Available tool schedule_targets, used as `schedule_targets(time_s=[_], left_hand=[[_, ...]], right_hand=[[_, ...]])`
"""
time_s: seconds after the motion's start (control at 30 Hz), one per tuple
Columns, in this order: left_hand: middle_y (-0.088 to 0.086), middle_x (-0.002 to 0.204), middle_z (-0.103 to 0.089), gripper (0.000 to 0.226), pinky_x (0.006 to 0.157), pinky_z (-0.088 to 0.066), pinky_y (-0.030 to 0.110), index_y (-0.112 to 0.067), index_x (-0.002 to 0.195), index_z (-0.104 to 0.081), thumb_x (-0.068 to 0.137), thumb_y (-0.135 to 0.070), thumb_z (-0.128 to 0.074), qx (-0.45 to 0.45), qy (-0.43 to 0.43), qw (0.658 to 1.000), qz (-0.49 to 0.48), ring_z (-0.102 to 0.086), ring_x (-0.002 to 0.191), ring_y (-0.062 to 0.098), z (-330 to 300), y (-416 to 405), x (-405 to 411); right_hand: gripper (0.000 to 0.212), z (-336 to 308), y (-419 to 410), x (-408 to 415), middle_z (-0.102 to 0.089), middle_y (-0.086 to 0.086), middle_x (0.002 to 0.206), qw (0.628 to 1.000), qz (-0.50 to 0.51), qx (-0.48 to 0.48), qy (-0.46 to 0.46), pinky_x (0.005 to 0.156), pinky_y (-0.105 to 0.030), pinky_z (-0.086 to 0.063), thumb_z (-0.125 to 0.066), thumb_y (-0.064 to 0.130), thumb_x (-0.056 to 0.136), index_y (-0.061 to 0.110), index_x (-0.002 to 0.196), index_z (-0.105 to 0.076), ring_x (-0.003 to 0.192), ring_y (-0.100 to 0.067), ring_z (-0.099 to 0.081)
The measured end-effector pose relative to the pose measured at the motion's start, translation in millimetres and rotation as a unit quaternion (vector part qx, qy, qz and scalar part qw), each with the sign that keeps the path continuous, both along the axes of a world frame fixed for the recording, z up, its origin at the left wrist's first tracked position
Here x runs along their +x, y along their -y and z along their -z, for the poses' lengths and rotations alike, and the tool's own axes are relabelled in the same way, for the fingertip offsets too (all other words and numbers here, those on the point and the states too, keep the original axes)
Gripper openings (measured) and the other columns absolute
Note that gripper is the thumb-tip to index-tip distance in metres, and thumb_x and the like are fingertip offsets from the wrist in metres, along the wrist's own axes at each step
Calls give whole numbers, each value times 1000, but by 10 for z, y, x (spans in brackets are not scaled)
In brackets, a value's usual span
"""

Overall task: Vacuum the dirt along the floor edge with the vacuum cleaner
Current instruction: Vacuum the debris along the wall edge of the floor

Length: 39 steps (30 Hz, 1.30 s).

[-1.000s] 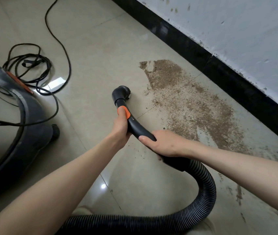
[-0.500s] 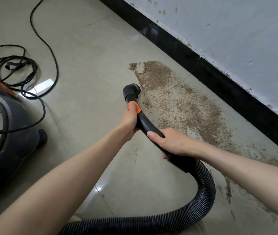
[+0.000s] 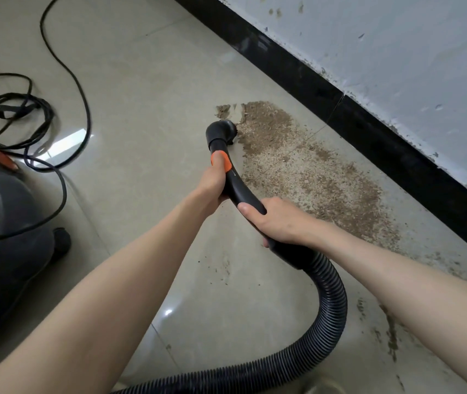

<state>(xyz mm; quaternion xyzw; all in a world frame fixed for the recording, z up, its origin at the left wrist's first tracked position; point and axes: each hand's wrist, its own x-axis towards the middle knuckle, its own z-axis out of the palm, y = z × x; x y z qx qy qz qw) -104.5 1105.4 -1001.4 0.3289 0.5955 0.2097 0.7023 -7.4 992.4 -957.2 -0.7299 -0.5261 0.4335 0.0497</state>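
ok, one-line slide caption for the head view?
Both hands steer the vacuum nozzle into dirt beside the wall.

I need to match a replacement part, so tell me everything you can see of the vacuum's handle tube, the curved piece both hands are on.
The handle tube is a curved, glossy black pipe, apparently hard plastic, with an orange band near its far end. There it joins a short angled black nozzle that meets the near edge of the dirt patch on the floor. The left hand grips it just below the band; the right hand grips lower down. Its near end widens into a cuff joining the ribbed black hose.
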Motion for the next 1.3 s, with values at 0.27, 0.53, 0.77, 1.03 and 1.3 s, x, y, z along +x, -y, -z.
schedule_targets(time_s=[0.27,0.53,0.77,1.03,1.3], left_hand=[[2,71,-48,27,53,-45,27,-14,78,-46,95,-34,-39,29,-11,1000,5,-51,64,16,5,-542,48],[1,72,-48,26,50,-46,24,-14,80,-47,94,-35,-41,40,-9,999,5,-52,65,16,44,-913,63],[1,71,-47,26,50,-45,25,-14,81,-46,94,-36,-41,34,-12,998,47,-50,63,16,104,-836,265],[3,77,-50,30,52,-47,28,-13,84,-48,97,-39,-39,44,-21,997,59,-54,68,18,58,-703,302],[5,80,-51,31,54,-47,30,-12,85,-46,97,-40,-38,14,-16,998,54,-55,72,19,8,-502,122]], right_hand=[[52,110,-527,68,-63,2,45,999,14,28,-22,82,-36,-54,-34,60,98,16,73,-49,61,-16,-63],[54,225,-877,60,-62,4,43,998,35,36,-29,69,-27,-46,-34,62,97,17,73,-52,73,-17,-64],[49,315,-721,192,-62,5,43,998,41,45,-14,66,-29,-49,-32,63,96,21,74,-45,64,-13,-65],[52,234,-574,236,-62,8,44,998,45,38,-9,62,-25,-46,-31,64,96,19,76,-48,67,-13,-63],[53,155,-394,114,-65,-1,49,999,30,30,-18,73,-31,-49,-32,64,96,18,75,-45,72,-16,-65]])
